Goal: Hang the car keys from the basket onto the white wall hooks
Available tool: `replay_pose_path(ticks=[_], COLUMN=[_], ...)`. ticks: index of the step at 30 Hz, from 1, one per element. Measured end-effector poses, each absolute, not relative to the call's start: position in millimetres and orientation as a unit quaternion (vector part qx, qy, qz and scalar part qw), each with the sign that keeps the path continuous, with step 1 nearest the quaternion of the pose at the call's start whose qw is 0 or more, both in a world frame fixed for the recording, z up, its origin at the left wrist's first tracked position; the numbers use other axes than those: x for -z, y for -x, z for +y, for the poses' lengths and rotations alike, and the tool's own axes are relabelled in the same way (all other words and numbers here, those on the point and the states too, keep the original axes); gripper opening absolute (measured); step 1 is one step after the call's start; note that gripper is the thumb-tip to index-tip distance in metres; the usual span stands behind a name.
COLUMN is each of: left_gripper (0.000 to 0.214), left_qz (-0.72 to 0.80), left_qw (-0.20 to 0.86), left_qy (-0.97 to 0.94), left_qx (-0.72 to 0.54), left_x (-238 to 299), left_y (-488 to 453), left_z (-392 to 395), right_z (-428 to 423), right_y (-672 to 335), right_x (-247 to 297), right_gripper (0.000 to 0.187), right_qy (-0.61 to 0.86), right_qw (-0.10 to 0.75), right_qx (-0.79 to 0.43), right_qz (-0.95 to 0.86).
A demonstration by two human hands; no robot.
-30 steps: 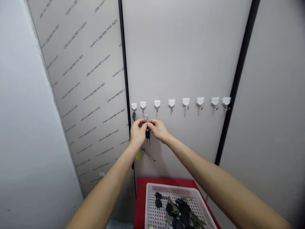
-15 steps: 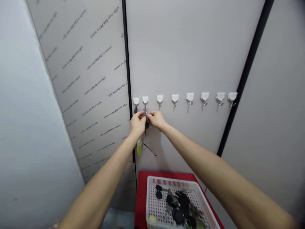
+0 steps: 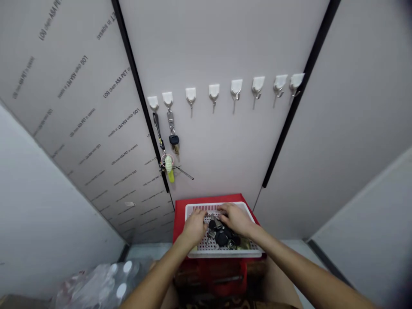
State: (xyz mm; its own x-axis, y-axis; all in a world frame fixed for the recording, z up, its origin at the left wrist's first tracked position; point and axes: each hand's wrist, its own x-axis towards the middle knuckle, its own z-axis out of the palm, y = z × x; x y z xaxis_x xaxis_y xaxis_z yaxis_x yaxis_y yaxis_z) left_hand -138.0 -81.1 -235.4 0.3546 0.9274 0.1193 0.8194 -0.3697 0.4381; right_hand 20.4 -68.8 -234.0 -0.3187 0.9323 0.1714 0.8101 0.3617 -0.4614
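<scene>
My left hand point(image 3: 195, 227) and my right hand point(image 3: 236, 219) are both down inside a white perforated plastic basket point(image 3: 223, 254), on either side of a heap of black-headed keys point(image 3: 222, 235). My right hand lies over the far side of the heap, and my left hand is at its left edge. Neither hand shows a key gripped. Above, a row of white adhesive wall hooks point(image 3: 214, 96) runs across the pale panel. A metal-ringed key point(image 3: 174, 139) hangs from the second hook from the left, and a dark lanyard point(image 3: 156, 126) hangs from the first.
Under the basket is a red stand point(image 3: 209, 199). A yellow-green keychain charm point(image 3: 168, 168) and a thin black wire point(image 3: 182, 171) sit below the lanyard. Printed grey sheeting point(image 3: 96, 116) covers the left wall. Plastic-wrapped bottles point(image 3: 103, 283) lie at lower left.
Both hands have moved down from the hooks into the basket, and the key now hangs from the second hook without a hand on it. My view has tilted further down.
</scene>
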Motion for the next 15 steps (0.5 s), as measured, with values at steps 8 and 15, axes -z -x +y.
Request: replay_pose_path(ticks=[8, 15], left_gripper=[0.036, 0.032], left_qz=[0.578, 0.590], left_qw=[0.121, 0.202], left_qy=[-0.801, -0.757], left_qx=[-0.094, -0.196], left_x=[241, 247], left_y=[129, 131], left_z=[-71, -64], right_z=[-85, -84], right_y=[-33, -32], right_x=[249, 251], right_gripper=[0.021, 0.018], right_qy=[0.573, 0.577], right_qw=[0.173, 0.183], right_qx=[-0.112, -0.119], right_qz=[-0.793, -0.787])
